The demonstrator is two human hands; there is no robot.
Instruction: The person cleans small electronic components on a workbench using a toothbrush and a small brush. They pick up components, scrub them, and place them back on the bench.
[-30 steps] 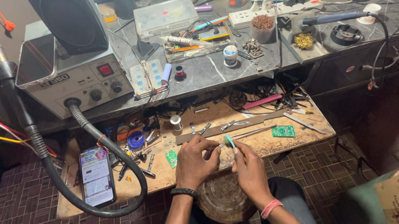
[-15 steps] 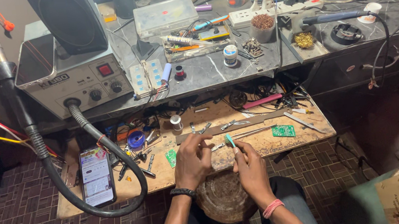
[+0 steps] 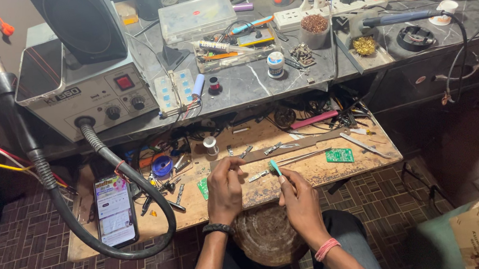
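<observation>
Hands work close together over the near edge of the wooden board (image 3: 321, 173). Left hand (image 3: 225, 188) is curled, fingertips pinched by a small metal part; what it grips is too small to tell. Right hand (image 3: 300, 198) is closed on a teal-tipped tool (image 3: 275, 167), tip pointing up and away, just right of the left hand. A green circuit board (image 3: 339, 155) lies on the wooden board, right of the hands. Another green piece (image 3: 203, 188) sits just left of the left hand. Phone (image 3: 114, 210) rests at the board's left end, screen lit, with the black hose (image 3: 132, 176) looping around it. Grey station (image 3: 88, 94) stands on the shelf above the board, at left.
</observation>
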